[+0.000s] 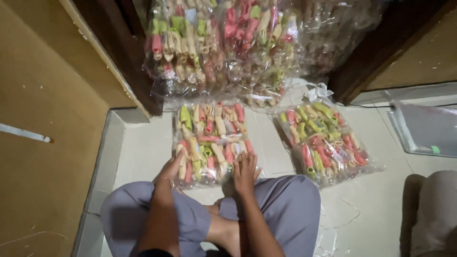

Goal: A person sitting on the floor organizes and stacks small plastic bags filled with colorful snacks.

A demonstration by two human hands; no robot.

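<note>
Clear bag of coloured tubes (213,141) on floor before knees | left hand (170,170) flat on near-left corner | right hand (244,171) fingers spread on near edge | tube contents blurred.

Pale tiled floor (143,147), grout lines visible. Lying flat on it: one clear plastic bag of pink, green and cream tube-shaped pieces (213,140) near the middle, a second like bag (323,140) to its right, apart from the first. Larger bags of the same pieces (228,43) stacked behind. Loose thin strings (340,223) scattered on tiles at lower right.
</note>
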